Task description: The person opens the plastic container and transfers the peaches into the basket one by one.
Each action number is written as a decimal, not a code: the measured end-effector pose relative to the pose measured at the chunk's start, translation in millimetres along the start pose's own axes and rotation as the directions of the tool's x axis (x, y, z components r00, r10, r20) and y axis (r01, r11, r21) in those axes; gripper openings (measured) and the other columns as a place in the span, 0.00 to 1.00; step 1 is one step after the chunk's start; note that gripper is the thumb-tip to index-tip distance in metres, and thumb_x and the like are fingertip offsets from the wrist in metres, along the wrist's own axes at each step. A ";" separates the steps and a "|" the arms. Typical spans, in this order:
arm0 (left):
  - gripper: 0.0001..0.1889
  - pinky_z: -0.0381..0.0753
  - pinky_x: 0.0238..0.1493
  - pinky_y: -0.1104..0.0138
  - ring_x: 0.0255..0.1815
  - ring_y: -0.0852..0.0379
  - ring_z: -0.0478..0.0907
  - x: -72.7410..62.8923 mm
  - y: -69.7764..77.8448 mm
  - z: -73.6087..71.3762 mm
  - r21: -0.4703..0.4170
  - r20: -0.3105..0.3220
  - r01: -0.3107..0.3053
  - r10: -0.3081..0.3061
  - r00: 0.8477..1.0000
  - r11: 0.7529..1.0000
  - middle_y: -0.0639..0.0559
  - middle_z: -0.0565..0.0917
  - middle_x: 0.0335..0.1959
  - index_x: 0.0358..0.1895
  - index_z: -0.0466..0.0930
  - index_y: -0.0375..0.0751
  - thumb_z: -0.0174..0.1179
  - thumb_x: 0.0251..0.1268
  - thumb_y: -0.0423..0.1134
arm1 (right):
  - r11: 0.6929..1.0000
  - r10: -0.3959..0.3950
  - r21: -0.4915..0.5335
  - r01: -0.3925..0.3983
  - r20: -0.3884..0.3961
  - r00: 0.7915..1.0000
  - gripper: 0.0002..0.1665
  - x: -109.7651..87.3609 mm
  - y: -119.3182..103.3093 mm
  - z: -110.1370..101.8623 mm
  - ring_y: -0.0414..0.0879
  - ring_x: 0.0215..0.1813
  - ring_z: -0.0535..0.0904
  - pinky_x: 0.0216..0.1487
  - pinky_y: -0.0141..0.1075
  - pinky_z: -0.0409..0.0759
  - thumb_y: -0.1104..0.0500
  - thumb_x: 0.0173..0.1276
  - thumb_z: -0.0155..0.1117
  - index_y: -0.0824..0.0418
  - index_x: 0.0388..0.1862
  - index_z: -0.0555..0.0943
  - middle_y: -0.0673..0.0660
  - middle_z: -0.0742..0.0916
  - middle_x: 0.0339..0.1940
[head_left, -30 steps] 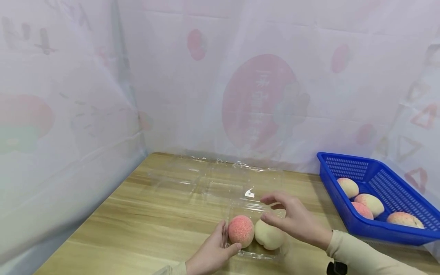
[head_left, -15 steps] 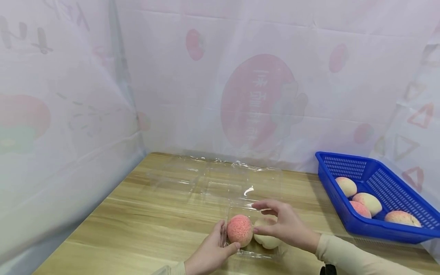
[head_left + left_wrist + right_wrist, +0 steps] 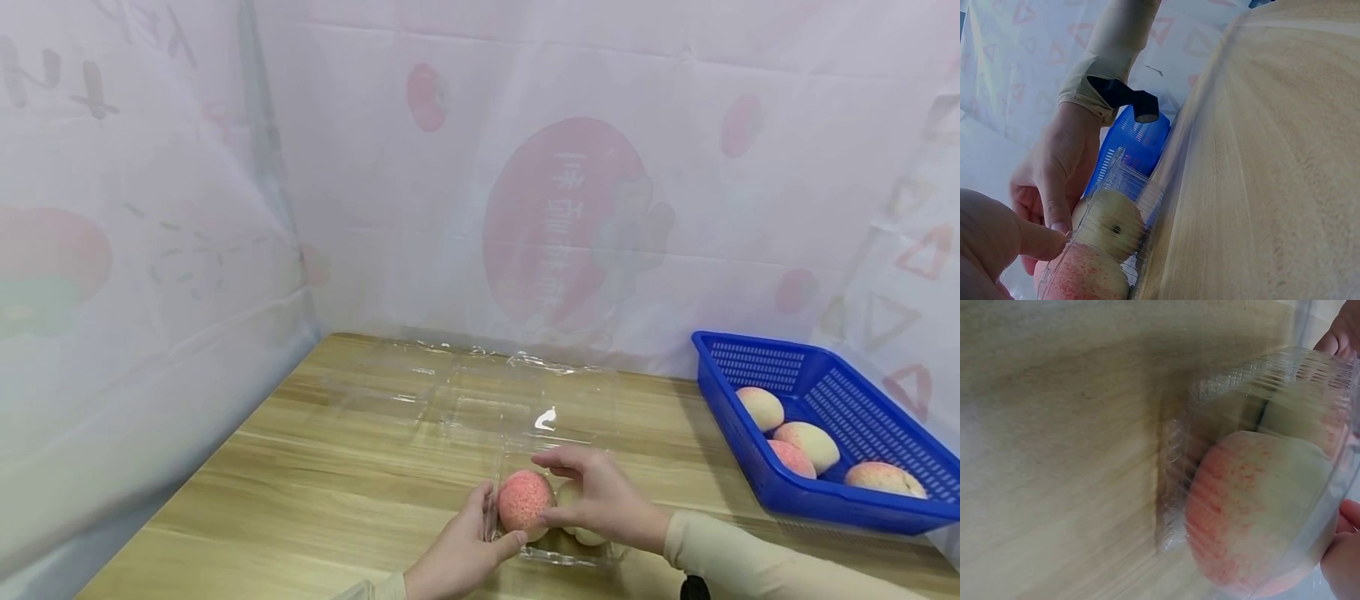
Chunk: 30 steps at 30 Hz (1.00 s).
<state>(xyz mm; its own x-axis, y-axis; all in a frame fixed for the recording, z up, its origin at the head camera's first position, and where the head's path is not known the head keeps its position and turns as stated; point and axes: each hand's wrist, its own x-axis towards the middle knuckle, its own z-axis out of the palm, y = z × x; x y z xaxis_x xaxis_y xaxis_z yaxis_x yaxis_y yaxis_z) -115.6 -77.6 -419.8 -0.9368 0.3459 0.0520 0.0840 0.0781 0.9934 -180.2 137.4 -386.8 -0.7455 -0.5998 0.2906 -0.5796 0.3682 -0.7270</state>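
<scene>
Two peaches sit side by side in a clear plastic clamshell box [image 3: 566, 560] near the front of the table. My left hand [image 3: 457, 550] grips the box's left side, thumb over the rim beside the pink peach [image 3: 523, 500]. My right hand [image 3: 603, 504] arches over the paler peach [image 3: 590, 537] and partly hides it; its thumb and curled fingers come round the pink peach. In the left wrist view, the right thumb meets the rim of the box above the two peaches. The right wrist view shows a blushed peach [image 3: 1254, 512] through the ribbed wall.
Further clear plastic trays [image 3: 390, 387] lie open along the back of the wooden table [image 3: 300, 500]. To the right stands a blue slotted basket [image 3: 720, 433] holding several peaches [image 3: 808, 446]. Printed white sheets [image 3: 375, 208] enclose the table at the back and sides.
My right hand has moved left and down, from above the paler peach to the pink one. The left hand keeps its place on the box.
</scene>
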 end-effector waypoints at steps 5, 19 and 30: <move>0.45 0.55 0.68 0.44 0.72 0.30 0.53 -0.1 0.4 -0.1 0.037 -0.008 -0.006 0.006 1.000 0.999 0.17 0.51 0.70 0.71 0.40 0.15 0.63 0.66 0.36 | 0.999 0.035 -0.015 -0.034 0.050 0.998 0.41 5.0 -2.9 1.7 0.59 0.58 0.79 0.58 0.41 0.77 0.56 0.46 0.84 0.71 0.58 0.77 0.66 0.81 0.58; 0.45 0.55 0.68 0.43 0.72 0.30 0.51 1.8 -0.9 -0.9 -0.003 0.006 0.031 -0.031 1.000 1.000 0.18 0.49 0.71 0.70 0.40 0.14 0.63 0.67 0.35 | 0.952 -0.015 -0.298 0.068 0.175 0.984 0.43 11.9 -3.9 2.2 0.40 0.53 0.80 0.54 0.36 0.79 0.49 0.43 0.85 0.64 0.57 0.79 0.49 0.84 0.51; 0.46 0.54 0.68 0.43 0.72 0.29 0.49 2.6 -1.3 -0.4 -0.052 0.012 0.032 -0.031 0.999 0.998 0.18 0.45 0.71 0.70 0.37 0.13 0.62 0.67 0.34 | 0.906 -0.054 -0.401 0.137 0.211 0.976 0.44 12.9 -4.3 4.6 0.39 0.51 0.78 0.51 0.36 0.80 0.52 0.42 0.85 0.63 0.59 0.77 0.47 0.83 0.51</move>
<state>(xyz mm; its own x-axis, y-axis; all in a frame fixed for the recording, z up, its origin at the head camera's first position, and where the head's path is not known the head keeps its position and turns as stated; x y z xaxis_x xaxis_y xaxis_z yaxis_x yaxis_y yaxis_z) -118.3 -77.1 -421.0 -0.9349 0.3543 0.0198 0.0364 0.0402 0.9985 -185.8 124.8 -382.8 -0.6266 -0.7553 0.1919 -0.7592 0.5361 -0.3690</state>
